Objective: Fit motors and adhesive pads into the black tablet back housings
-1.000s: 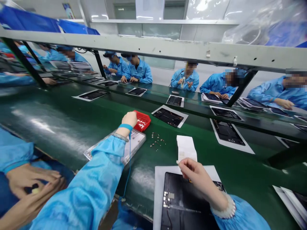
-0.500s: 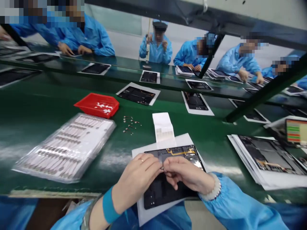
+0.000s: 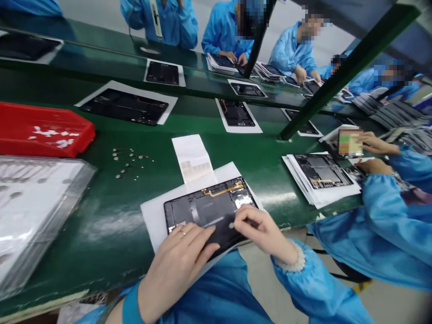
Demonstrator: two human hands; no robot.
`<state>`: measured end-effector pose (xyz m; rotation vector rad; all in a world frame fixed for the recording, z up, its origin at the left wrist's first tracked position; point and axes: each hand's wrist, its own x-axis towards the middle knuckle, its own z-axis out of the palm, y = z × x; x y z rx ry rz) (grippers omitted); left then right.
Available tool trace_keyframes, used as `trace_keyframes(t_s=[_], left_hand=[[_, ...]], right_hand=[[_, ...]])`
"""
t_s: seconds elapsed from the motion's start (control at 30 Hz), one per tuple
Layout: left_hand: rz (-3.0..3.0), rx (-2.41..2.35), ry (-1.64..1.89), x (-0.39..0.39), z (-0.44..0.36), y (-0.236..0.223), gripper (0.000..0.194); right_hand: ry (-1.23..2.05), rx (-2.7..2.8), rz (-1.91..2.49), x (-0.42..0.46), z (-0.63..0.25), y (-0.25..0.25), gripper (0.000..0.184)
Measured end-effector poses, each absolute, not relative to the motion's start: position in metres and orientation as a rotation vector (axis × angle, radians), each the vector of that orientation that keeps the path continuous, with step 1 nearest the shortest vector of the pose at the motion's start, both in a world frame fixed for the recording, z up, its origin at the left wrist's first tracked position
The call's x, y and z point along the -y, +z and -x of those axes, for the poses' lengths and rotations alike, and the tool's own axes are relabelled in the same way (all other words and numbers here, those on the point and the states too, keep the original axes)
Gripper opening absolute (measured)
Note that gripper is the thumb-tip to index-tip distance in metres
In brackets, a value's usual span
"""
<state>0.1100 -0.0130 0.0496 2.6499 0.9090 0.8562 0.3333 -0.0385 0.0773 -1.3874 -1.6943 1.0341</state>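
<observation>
Down at the near edge of the green bench [image 3: 111,256], there's a black panel [image 3: 205,209] lying on a white sheet [image 3: 151,213]. Left hand [image 3: 178,265] is palm down over its near side, fingers loosely spread, not pinching anything I can see. Right hand [image 3: 258,231] has thumb and forefinger pressed together on a small round part [image 3: 231,225], just above the panel.

Plenty of stuff around: a paper strip [image 3: 193,161] touching the sheet's far edge, some loose little parts [image 3: 128,158] left of that, then a red bin [image 3: 20,126] and a clear pack [image 3: 37,211]. To the right sits a pile of panels [image 3: 326,173] with a co-worker's hand [image 3: 378,144] near a small screen [image 3: 350,141]. A slanted green post [image 3: 351,72] blocks part of the far bench.

Bin and pack both get chopped off by the left edge. The hands cover bits of the panel, the screen's too blurry to read, and can't tell whether the round part has a tail tucked behind the fingers.
</observation>
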Motion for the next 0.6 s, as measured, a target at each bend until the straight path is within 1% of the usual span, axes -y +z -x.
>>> trace_keyframes(t_s=[0.13,0.27,0.43,0.5,0.6], left_hand=[[-2.670,-0.836,0.791,0.011,-0.100,0.038,0.028],[-2.708,-0.826,0.740,0.008,-0.097,0.026,0.030],[-2.705,-0.844,0.737,0.009,-0.099,0.019,0.028],[-2.705,-0.842,0.734,0.009,-0.099,0.019,0.028],[-2.709,-0.843,0.730,0.009,-0.098,0.019,0.028]], right_hand=[[0.818,1.990,1.593,0.043,-0.367,0.079,0.017],[0.875,2.286,1.695,0.041,-0.372,0.076,0.015],[0.891,2.598,1.688,0.026,-0.365,0.080,0.014],[0.840,2.734,1.702,0.020,-0.364,0.083,0.014],[0.673,2.916,1.728,0.016,-0.359,0.085,0.012]])
